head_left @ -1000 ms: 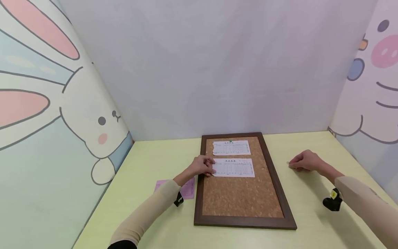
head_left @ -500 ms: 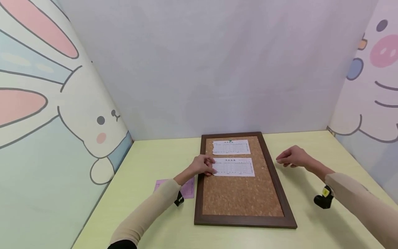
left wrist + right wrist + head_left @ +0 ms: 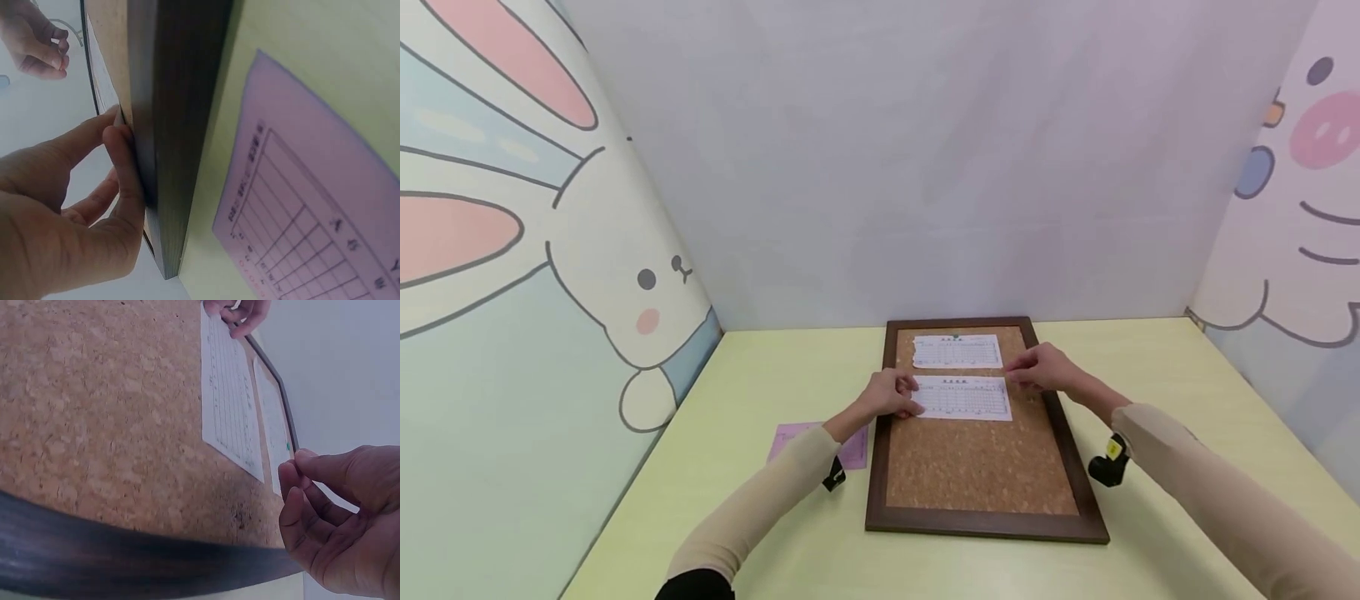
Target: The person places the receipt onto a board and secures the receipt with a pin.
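My left hand (image 3: pixel 891 394) pinches the left edge of a white printed paper form (image 3: pixel 966 400) lying on a framed corkboard (image 3: pixel 981 467). Just beyond it, a second white form (image 3: pixel 957 353) hangs under a green pushpin (image 3: pixel 956 337). My right hand (image 3: pixel 1037 369) is over the board's right side, close to the upper right corner of the lower form. In the right wrist view its thumb and forefinger (image 3: pixel 292 478) are pressed together at the tips. Whatever small thing they pinch is mostly hidden there.
A pink printed form (image 3: pixel 300 206) lies on the pale yellow table (image 3: pixel 760 367), left of the board and partly under my left forearm. The dark wooden frame (image 3: pixel 985 523) rises around the cork. A grey-white wall (image 3: pixel 880 208) stands behind, with cartoon-painted panels on both sides.
My right hand has moved left from the table beside the board to the lower form's upper right corner. A small pale thing showed at its fingertips earlier. My left hand stays put.
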A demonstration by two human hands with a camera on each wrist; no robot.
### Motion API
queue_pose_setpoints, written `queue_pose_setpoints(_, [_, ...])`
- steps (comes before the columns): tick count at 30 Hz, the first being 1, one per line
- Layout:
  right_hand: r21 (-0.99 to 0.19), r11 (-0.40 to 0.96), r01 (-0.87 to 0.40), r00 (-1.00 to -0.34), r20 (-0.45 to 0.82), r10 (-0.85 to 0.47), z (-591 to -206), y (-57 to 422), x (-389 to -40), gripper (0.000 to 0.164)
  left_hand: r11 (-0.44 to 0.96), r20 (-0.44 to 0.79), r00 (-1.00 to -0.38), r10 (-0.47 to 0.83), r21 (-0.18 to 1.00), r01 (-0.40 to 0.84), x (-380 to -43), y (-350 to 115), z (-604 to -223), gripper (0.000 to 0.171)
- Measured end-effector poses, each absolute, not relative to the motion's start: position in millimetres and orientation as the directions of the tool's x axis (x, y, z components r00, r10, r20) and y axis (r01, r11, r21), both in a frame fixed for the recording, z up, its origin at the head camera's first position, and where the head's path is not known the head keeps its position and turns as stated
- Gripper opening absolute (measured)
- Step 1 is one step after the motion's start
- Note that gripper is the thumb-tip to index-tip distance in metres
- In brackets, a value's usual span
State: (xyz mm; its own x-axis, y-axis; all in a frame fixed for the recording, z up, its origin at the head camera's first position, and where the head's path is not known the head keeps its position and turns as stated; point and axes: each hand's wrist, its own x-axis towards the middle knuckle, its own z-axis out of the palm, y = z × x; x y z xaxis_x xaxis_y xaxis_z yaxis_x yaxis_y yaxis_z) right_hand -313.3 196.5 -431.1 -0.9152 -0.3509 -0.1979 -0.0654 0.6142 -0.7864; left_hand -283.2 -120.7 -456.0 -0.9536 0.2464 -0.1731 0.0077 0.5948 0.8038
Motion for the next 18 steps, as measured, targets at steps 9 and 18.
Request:
queue_pose_setpoints(9, [-0.792,0.604,-0.087,-0.920,-0.168,-0.353,-431.1,172.3,-318.0,0.021,0.599,-0.142,-0.960,0.243,0.800,0.033,-277.1,-118.8,-453.7,0.029])
queue_pose_setpoints(18, [-0.804,0.583,-0.116,-0.921,-0.132,-0.366,-438.8,158.0,-320.9,0.022,0.591,-0.133,-0.963,0.236,0.806,0.033,-273.0,-118.3,-452.6,0.026])
